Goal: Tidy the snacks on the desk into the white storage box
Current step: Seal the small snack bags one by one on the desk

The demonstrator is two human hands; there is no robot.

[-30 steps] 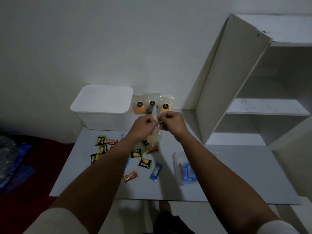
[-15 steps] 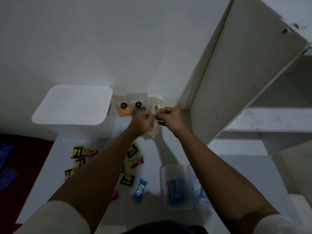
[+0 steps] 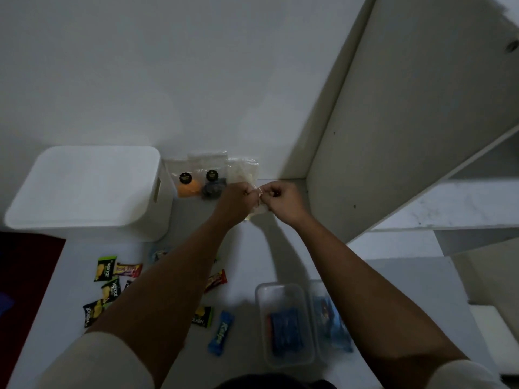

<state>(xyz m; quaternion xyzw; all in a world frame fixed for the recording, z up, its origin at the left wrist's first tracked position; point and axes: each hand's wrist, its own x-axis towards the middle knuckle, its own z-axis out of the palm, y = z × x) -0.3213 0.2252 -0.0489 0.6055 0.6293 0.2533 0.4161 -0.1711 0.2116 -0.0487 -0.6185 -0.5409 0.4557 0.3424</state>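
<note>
Our view now sits closer over the desk [image 3: 247, 265]. Our left hand [image 3: 234, 199] and right hand [image 3: 282, 202] pinch a crinkled clear snack bag [image 3: 258, 210].

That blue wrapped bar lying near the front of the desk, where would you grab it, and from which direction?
The blue bar lies flat and bare, long and narrow, running roughly front to back. Best guess: come straight down from above and pinch across its narrow middle, fingers on the two long sides. The black packet lies close on its left, while the clear tub stands off to its right, so the right side looks freer.
</note>
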